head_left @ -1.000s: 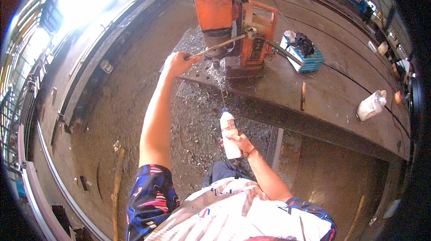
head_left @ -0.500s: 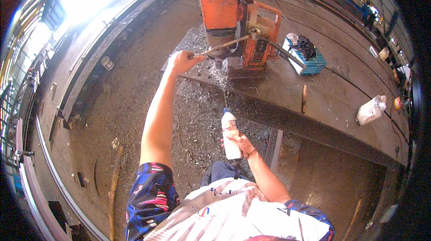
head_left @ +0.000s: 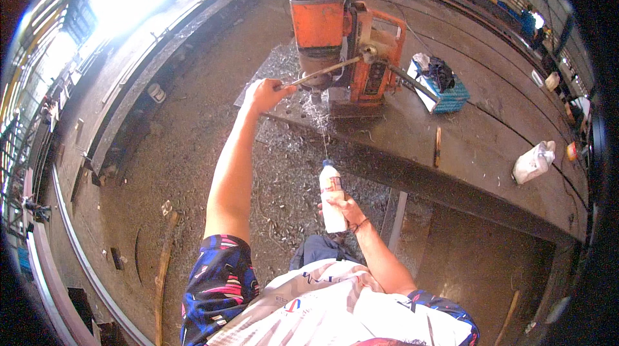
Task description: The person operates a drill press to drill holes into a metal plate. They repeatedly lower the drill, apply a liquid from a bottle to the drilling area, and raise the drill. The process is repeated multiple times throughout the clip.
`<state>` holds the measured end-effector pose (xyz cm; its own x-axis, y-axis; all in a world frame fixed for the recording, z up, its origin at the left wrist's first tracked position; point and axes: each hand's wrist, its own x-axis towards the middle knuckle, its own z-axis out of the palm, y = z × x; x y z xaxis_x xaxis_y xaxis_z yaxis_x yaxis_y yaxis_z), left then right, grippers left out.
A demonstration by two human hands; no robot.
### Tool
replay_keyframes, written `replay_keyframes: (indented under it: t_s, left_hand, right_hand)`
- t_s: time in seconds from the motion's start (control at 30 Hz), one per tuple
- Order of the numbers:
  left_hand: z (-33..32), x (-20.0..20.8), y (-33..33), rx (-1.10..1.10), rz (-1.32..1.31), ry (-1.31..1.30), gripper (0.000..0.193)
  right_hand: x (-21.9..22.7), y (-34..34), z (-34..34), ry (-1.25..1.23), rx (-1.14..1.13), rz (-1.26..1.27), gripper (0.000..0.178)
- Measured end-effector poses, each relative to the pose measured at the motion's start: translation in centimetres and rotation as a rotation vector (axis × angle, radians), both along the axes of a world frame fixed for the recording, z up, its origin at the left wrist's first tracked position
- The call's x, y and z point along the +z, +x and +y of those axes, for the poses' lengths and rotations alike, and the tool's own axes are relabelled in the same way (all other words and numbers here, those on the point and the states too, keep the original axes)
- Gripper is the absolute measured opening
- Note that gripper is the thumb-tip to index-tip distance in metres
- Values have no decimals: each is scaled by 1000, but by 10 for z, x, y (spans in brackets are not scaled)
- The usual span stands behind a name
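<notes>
My left hand (head_left: pixel 265 95) is closed round the end of a feed lever (head_left: pixel 329 70) on an orange magnetic drill (head_left: pixel 317 24). The drill stands on a steel beam (head_left: pixel 412 165), its spindle down near the beam's edge among curly metal shavings (head_left: pixel 317 114). In my right hand (head_left: pixel 348 209) is a white squeeze bottle (head_left: pixel 332 194) with a blue cap, held upright below the beam's edge. A thin stream of liquid runs between the bottle's tip and the drill's cutting area. A second lever arm (head_left: pixel 412 82) sticks out to the drill's right.
A blue-and-white box (head_left: pixel 451 98) with a black bag on top sits on the beam right of the drill. Farther right is a white jug (head_left: pixel 534 162). A wooden stick (head_left: pixel 166 269) and a white cup (head_left: pixel 156 93) lie on the shaving-strewn ground at left.
The drill and bottle sit slightly lower in view, a small shift of the whole picture. Both hands keep their grips, and the liquid stream still shows.
</notes>
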<state>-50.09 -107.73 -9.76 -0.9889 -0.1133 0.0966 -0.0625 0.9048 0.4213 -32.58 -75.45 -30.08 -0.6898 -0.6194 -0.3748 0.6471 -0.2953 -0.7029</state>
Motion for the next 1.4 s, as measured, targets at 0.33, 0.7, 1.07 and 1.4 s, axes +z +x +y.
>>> replay_keyframes:
  t_s: [0.33, 0.7, 1.07, 1.4]
  left_hand:
    - [5, 3, 4, 4, 6, 36, 78]
    - [8, 3, 8, 8, 47, 27, 75]
    - [3, -6, 5, -1, 46, 17, 77]
    - [1, -13, 2, -5, 91, -13, 76]
  right_hand:
    - [0, 0, 1, -3, -1, 54, 37]
    - [-13, -2, 0, -4, 23, 33, 40]
    - [-5, -4, 0, 18, 16, -4, 38]
    - [-17, -4, 3, -11, 23, 32, 43]
